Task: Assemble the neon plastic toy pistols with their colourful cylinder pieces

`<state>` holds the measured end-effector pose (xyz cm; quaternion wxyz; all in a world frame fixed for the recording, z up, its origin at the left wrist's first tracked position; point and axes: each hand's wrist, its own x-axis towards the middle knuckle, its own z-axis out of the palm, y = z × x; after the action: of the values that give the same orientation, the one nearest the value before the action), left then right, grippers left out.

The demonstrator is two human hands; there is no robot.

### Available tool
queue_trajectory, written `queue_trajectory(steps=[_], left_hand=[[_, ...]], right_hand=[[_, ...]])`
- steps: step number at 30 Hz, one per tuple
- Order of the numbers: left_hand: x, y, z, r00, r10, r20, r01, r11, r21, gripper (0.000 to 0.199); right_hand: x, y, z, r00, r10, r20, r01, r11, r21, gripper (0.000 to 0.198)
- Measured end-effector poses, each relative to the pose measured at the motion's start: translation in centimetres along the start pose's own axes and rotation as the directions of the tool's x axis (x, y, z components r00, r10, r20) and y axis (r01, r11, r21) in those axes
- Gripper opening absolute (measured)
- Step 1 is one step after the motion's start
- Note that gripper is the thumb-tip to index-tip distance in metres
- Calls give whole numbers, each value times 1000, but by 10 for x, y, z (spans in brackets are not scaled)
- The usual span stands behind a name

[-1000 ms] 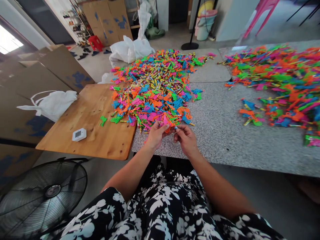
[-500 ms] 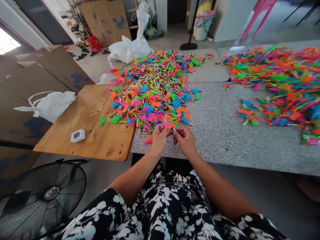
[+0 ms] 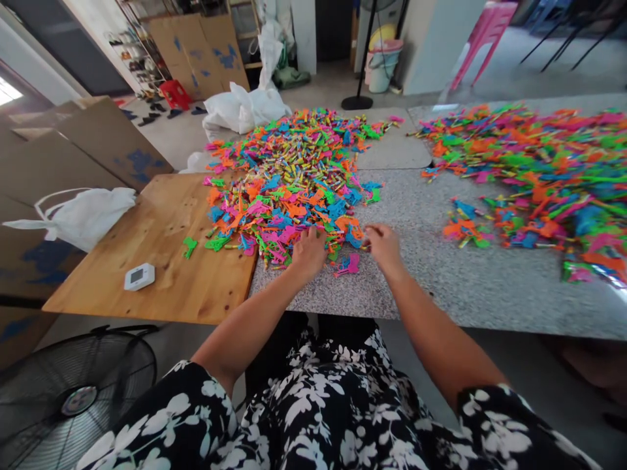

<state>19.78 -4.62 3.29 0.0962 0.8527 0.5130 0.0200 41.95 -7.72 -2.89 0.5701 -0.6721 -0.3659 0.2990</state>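
Observation:
A heap of small bright plastic toy guns (image 3: pixel 294 209), mixed with short yellow and silver pieces (image 3: pixel 298 156), covers the table in front of me. My left hand (image 3: pixel 309 251) reaches into the heap's near edge, its fingers curled down among the toys and their tips partly hidden. Just right of the heap is my right hand (image 3: pixel 385 247), thumb and fingers pinched together beside a blue toy gun (image 3: pixel 353 240); what they hold is too small to make out. Between my hands a pink toy gun (image 3: pixel 349 264) lies on the grey speckled tabletop (image 3: pixel 337 297).
A second toy heap (image 3: pixel 539 176) spreads over the table's right side. On the wooden board (image 3: pixel 161 228) at left are a white hexagonal device (image 3: pixel 140 277) and a lone green toy gun (image 3: pixel 190 247). A black fan (image 3: pixel 78 398) stands below it; white bags (image 3: pixel 91 212) and cardboard (image 3: pixel 98 140) lie beyond.
My hands, together on a pink toy gun before, have moved apart. The left went onto the heap, the right to its right edge; a pink toy gun now lies between them.

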Motion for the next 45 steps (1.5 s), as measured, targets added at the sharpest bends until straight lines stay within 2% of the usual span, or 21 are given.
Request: queue_trajectory(steps=[1,3,4,6,8,10,11,13,15,16,17,19,22,25,29,34,37,41,44,45], left_hand=[[2,0,-1,1000,7,31,-8,999,46,46],[7,-4,-3,998,22,56,-27,995,91,49],[9,-7,-4,998,28,60,-34,994,101,54],[14,-15,-5,997,23,68,-30,993,111,63],[20,-23,-6,997,7,71,-15,994,107,63],[25,-30,-7,999,3,47,-7,996,84,59],[26,-33,-7,1000,5,26,-7,998,67,56],[28,-39,-9,1000,14,-26,-13,999,29,52],[28,-44,-11,997,14,-73,-14,1000,-4,43],[28,-46,-13,996,12,-90,-13,1000,-15,39],[28,-48,-14,995,6,-101,-8,1000,-20,35],[27,-51,-18,995,2,-97,-2,1000,-6,32],[25,-46,-22,996,59,-74,-55,997,47,38],[23,-29,-17,987,142,-69,-137,988,75,38],[26,5,0,975,221,-2,-220,972,84,40],[38,28,5,971,186,149,-206,970,131,31],[38,26,1,973,175,147,-192,976,107,30],[19,30,3,974,218,59,-221,975,39,36],[-8,47,12,952,271,139,-275,961,10,40],[-15,51,19,955,247,162,-252,968,12,42]], right_hand=[[3,-2,13,989,-100,114,118,979,-166,24],[9,-6,36,916,-216,338,352,838,-417,25],[12,-8,45,878,-219,425,430,752,-500,27],[20,-12,55,836,-159,525,499,617,-608,28],[26,-14,57,825,-111,554,513,558,-652,24],[29,-14,54,843,-109,526,484,579,-656,17],[28,-14,51,866,-119,485,446,620,-645,13],[23,-12,45,933,-118,341,303,767,-565,8],[12,-9,40,981,-26,190,92,934,-345,12],[5,-7,38,987,55,150,-25,981,-191,15],[-2,-6,36,979,143,143,-139,990,-35,19],[-17,-5,34,939,278,205,-319,924,211,24],[-35,-7,28,882,346,320,-453,810,371,28],[-46,-11,20,873,315,373,-461,783,417,31],[-55,-15,8,915,238,326,-366,829,424,30],[-62,-12,-6,949,217,229,-296,866,404,26],[-67,-4,-11,962,224,159,-265,905,333,27],[-76,3,-16,976,217,35,-220,955,199,28],[-86,3,-22,986,164,-6,-163,982,100,26],[-89,4,-23,993,121,-14,-120,991,61,26]])
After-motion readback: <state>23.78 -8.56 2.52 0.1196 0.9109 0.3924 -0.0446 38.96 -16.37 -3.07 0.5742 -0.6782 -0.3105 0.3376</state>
